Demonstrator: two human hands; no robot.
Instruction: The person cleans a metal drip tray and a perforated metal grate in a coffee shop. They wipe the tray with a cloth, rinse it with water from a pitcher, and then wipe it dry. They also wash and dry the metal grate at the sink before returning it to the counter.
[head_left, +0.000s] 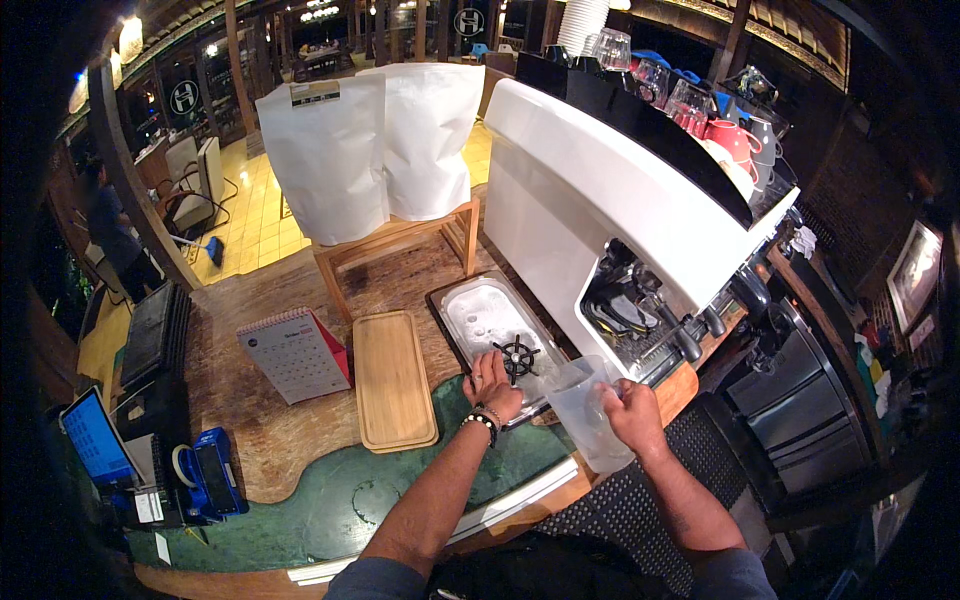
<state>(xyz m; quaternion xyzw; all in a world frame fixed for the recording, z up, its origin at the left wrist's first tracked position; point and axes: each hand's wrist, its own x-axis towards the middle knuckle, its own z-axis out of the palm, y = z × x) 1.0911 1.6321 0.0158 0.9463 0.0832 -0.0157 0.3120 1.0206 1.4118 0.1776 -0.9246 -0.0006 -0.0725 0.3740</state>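
Note:
My left hand (495, 388), wearing bracelets and a ring, rests at the near left edge of a metal rinser tray (480, 304) set into the counter. Its fingers lie beside the black spoked rinser piece (517, 359); whether they press on anything is unclear. Wet spots or suds show on the tray. My right hand (634, 416) grips the handle of a translucent plastic pitcher (581, 420), which is tilted, its rim over the tray's near right corner. Whether the pitcher holds liquid cannot be told.
Left of the tray lie a wooden board (395, 382) and a desk calendar (296, 356). White pouches (326, 165) stand on a wooden stand (397, 229). A white espresso machine (600, 172) with cups on top rises at right. A person (116, 225) is at far left near a broom (214, 250).

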